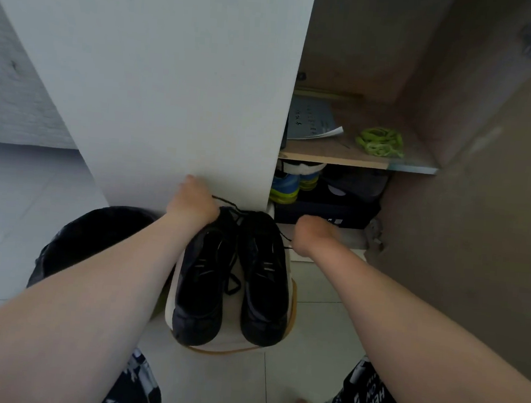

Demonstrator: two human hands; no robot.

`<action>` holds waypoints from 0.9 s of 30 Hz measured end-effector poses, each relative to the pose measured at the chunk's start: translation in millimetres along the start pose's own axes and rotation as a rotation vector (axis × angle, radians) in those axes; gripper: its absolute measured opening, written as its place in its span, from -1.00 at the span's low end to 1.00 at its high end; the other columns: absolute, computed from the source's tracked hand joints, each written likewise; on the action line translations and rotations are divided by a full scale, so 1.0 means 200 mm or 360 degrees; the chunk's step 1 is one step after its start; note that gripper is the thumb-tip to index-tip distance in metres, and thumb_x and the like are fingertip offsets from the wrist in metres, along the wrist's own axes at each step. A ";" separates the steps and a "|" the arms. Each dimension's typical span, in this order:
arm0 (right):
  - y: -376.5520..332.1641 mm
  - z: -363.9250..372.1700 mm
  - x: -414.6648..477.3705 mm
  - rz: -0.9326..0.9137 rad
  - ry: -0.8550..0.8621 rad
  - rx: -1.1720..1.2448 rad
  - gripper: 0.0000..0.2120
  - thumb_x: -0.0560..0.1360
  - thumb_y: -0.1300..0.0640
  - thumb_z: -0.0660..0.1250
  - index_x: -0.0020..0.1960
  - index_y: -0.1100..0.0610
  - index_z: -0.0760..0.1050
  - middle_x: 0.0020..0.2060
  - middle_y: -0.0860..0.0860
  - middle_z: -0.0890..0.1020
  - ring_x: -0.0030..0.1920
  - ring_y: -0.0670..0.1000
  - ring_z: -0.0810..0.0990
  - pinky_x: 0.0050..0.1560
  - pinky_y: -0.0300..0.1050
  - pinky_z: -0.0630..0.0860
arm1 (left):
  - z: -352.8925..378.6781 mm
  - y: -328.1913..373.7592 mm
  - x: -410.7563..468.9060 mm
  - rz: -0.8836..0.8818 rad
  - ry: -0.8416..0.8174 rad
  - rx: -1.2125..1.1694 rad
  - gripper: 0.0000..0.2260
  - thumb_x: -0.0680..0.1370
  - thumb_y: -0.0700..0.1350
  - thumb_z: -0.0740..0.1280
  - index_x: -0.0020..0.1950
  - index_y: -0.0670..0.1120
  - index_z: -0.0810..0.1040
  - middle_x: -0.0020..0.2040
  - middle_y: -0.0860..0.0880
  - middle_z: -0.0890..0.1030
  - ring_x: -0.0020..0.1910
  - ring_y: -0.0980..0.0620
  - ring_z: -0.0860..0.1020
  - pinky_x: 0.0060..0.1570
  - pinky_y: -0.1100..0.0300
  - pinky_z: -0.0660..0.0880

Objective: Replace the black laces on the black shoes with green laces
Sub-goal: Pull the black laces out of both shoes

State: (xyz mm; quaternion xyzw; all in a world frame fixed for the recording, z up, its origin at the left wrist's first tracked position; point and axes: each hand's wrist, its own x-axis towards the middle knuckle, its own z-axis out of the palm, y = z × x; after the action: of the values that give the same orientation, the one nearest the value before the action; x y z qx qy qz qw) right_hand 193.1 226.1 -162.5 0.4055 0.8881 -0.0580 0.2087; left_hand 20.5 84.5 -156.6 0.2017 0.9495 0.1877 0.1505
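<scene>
Barely begun: black laces (234, 283) threaded in shoes (264, 284), green laces (380, 142) untouched on far-right shelf (331, 157). Left hand (192, 205) gripping left shoe (201, 279); right hand (310, 235) fingers hidden, grip impossible to tell.

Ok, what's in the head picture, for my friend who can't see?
Two black shoes with black laces sit on a white stool; the left hand and right hand are at their far ends. Green laces lie on a cupboard shelf.

The black shoes (201, 291) carry black laces (234, 283); neon green laces (380, 142) on a tan shelf (334, 158); blue-and-lime sneakers (286, 187); shorts (366, 400) black with white lettering.
</scene>
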 end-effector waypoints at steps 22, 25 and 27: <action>-0.01 0.04 0.10 -0.0071 0.0093 0.0927 -0.79 0.55 0.29 0.26 0.03 0.26 0.67 -0.04 0.17 0.67 -0.10 0.16 0.65 -0.10 0.00 0.67 | 0.29 0.18 -0.09 0.1095 -0.0434 0.0646 -0.72 0.56 -0.08 0.31 0.25 0.01 0.63 0.23 -0.05 0.60 0.20 -0.09 0.55 0.16 0.01 0.53; 0.01 0.02 0.07 -0.0174 0.0005 0.1039 -0.75 0.56 0.28 0.25 0.09 0.19 0.68 -0.01 0.12 0.65 -0.14 0.07 0.58 -0.22 -0.12 0.58 | 0.32 0.21 -0.09 0.1121 -0.0265 0.0800 -0.77 0.55 -0.08 0.32 0.17 -0.02 0.65 0.15 -0.05 0.64 0.13 -0.10 0.59 0.05 0.05 0.56; 0.01 0.01 0.05 -0.0242 -0.0053 0.1079 -0.73 0.56 0.25 0.24 0.12 0.11 0.68 -0.07 0.08 0.67 -0.24 0.02 0.54 -0.35 -0.26 0.42 | 0.33 0.23 -0.10 0.1191 -0.0133 0.0961 -0.81 0.57 -0.13 0.29 0.13 -0.06 0.63 0.12 -0.06 0.64 0.10 -0.11 0.61 -0.02 0.05 0.54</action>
State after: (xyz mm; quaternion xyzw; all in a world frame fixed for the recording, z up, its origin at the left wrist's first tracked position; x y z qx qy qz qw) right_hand 189.3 233.4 -169.1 0.3835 0.8424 -0.3717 0.0716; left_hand 77.4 133.9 -192.4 0.5716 0.8168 -0.0634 0.0454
